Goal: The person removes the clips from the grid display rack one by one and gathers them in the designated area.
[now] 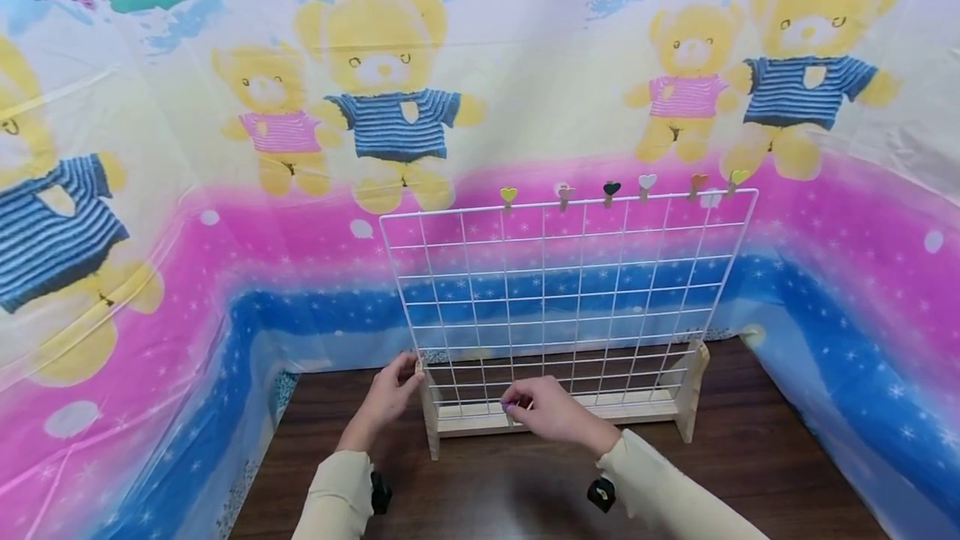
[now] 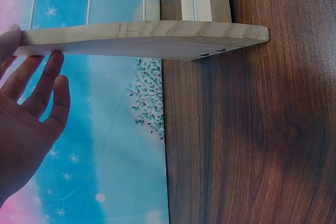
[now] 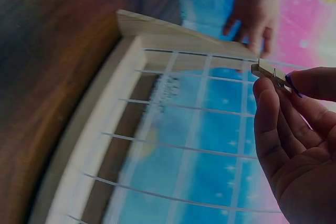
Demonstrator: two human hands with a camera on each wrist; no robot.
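A white wire grid (image 1: 543, 307) stands in a wooden base (image 1: 480, 417) with upright side pieces. My left hand (image 1: 392, 390) holds the top of the left side piece (image 2: 142, 38), thumb on one face and fingertips on the other. Between thumb and fingers, my right hand (image 1: 553, 413) pinches a small wooden clothespin (image 3: 270, 72) with a purple-blue decoration, in front of the lower grid. The decoration's shape is mostly hidden by the thumb. Several heart-topped clothespins sit along the grid's top wire, among them a yellow one (image 1: 508, 196), a black one (image 1: 611, 192) and a white one (image 1: 647, 185).
The stand rests on a dark brown wood-grain table (image 1: 480, 490). A cloth (image 1: 525, 123) printed with teddy bears hangs behind and along both sides. The right side piece (image 1: 692, 394) rises at the base's far end.
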